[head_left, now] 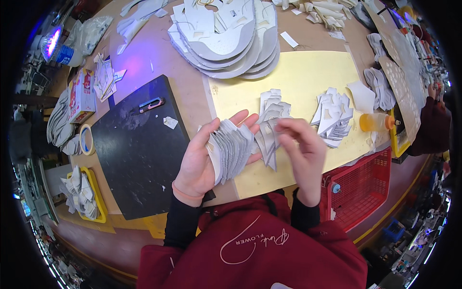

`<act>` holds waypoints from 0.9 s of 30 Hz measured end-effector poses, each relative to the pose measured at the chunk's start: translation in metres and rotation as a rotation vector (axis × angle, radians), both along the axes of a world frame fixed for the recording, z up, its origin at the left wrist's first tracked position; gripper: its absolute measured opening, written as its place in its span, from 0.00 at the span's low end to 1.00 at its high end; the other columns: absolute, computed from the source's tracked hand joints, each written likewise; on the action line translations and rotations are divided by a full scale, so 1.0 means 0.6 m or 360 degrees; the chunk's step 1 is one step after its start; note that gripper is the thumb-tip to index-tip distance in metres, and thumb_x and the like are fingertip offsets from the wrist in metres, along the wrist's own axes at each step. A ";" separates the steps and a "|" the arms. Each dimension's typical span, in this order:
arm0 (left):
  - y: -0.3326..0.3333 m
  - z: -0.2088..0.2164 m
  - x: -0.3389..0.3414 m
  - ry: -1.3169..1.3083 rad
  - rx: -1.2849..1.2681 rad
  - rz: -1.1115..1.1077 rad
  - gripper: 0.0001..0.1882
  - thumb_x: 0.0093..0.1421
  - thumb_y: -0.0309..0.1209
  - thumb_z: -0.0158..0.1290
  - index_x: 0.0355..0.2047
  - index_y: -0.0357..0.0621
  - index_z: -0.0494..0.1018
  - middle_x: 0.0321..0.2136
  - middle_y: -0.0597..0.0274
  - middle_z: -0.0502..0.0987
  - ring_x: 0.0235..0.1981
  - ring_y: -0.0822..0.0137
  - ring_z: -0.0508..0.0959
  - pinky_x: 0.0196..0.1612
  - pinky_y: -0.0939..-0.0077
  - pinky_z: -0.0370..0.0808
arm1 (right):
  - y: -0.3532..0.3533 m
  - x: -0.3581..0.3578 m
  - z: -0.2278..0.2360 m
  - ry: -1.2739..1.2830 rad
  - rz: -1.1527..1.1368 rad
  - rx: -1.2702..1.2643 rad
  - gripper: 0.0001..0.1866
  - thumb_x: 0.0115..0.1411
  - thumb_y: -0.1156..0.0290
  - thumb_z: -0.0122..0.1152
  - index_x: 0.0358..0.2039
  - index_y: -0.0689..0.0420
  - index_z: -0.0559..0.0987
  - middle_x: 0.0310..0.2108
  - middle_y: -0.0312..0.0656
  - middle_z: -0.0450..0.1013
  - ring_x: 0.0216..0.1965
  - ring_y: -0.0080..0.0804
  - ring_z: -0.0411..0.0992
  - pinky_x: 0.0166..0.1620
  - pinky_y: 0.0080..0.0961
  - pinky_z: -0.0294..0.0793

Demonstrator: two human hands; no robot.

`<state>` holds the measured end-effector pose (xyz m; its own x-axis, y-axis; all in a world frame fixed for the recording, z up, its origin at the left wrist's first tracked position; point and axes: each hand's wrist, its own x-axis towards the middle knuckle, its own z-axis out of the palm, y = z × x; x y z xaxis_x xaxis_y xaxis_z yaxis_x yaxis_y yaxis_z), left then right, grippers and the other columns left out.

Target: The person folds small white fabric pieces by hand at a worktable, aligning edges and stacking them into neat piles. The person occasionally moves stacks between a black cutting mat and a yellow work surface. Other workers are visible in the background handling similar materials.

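Observation:
My left hand point(195, 161) lies palm up, thumb and fingers around a fanned stack of grey-and-white cut fabric pieces point(231, 150). Just to its right, my right hand point(306, 156) has its thumb and forefinger closed at the edge of a similar cut fabric piece point(267, 137). That piece overlaps a loose row of more cut pieces point(274, 108) on the yellow sheet point(308, 70), so where one ends and the other begins is hard to tell. Farther right on the sheet sits another pile of cut pieces point(333, 115).
Large layered grey-white panels point(219, 43) lie at the back. A black mat point(134, 168) at left carries a cutter knife point(150, 105); a tape roll point(87, 139) is beside it. At right stand an orange bottle point(375, 122) and, lower, a red basket point(363, 185).

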<state>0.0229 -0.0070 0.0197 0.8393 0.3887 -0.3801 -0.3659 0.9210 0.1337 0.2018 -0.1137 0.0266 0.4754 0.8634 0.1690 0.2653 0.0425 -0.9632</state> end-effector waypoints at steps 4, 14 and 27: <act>-0.001 0.007 0.004 0.0082 0.0114 -0.0036 0.34 0.72 0.48 0.33 0.71 0.41 0.50 0.69 0.47 0.57 0.68 0.49 0.62 0.66 0.37 0.61 | 0.027 -0.027 0.003 0.0189 0.0263 -0.0053 0.12 0.60 0.86 0.60 0.45 0.67 0.79 0.39 0.40 0.77 0.36 0.21 0.75 0.42 0.17 0.74; 0.002 0.007 -0.003 0.0076 0.0183 0.0017 0.34 0.72 0.47 0.34 0.71 0.39 0.51 0.70 0.46 0.56 0.70 0.52 0.59 0.67 0.44 0.62 | 0.003 -0.011 -0.015 0.0406 -0.0096 0.0014 0.08 0.62 0.84 0.60 0.42 0.67 0.79 0.36 0.38 0.76 0.33 0.19 0.74 0.38 0.15 0.74; 0.004 -0.002 -0.005 -0.0129 0.0022 0.0274 0.32 0.72 0.43 0.35 0.70 0.35 0.51 0.69 0.46 0.58 0.70 0.54 0.60 0.70 0.59 0.59 | 0.000 -0.009 -0.003 -0.0076 -0.0114 -0.0057 0.08 0.61 0.83 0.61 0.42 0.66 0.80 0.38 0.37 0.73 0.35 0.18 0.71 0.39 0.14 0.69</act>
